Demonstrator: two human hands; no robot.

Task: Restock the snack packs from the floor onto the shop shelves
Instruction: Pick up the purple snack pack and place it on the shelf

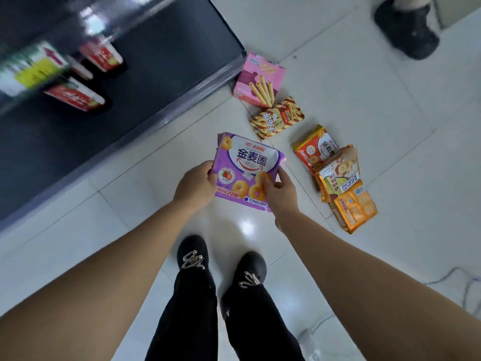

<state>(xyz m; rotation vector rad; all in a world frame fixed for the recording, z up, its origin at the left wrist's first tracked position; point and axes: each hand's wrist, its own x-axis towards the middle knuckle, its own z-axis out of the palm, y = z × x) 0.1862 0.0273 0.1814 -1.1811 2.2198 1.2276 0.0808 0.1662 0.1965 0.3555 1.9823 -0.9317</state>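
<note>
The dark shelf (156, 74) along the floor's left edge poses the main risk: its front lip juts toward the person, and a pack swung in low could catch it and crumple. Both hands hold the purple snack pack (247, 162) above the white tiled floor (364, 74). The left hand (195, 186) grips its left edge and the right hand (279, 194) pinches its lower right corner, and the glossy wrap may slip from so light a hold. Red packs (75, 96) on the shelf's left part narrow the free space. Off the shelf's corner lie a pink box (257, 79), a striped pack (276, 118) and three overlapping orange packs (338, 175), easily trodden on. Another person's shoe (406, 29) stands at the floor's far right corner.
</note>
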